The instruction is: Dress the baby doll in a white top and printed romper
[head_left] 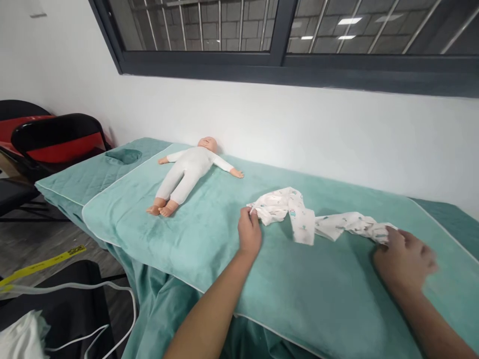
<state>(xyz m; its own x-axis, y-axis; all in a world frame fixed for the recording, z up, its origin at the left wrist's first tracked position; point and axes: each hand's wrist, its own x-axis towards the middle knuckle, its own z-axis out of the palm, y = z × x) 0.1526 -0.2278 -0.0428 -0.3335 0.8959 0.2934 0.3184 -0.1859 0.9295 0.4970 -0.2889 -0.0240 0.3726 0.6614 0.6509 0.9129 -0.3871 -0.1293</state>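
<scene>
A white patterned baby garment (307, 219) lies crumpled and stretched out on the teal towel (209, 234) that covers the bed. My left hand (249, 232) pinches its left end with closed fingers. At the garment's right end my right hand (406, 259) grips the cloth; its fingers are smeared by motion. A baby doll (189, 172) in a white suit lies on its back at the far left of the towel, head toward the wall, well apart from both hands.
The bed (93, 174) stands against a white wall under a dark-framed window (284, 55). Black and red folding chairs (56, 142) stand at the left. A white cable (75, 289) and yellow floor tape (41, 264) lie at lower left.
</scene>
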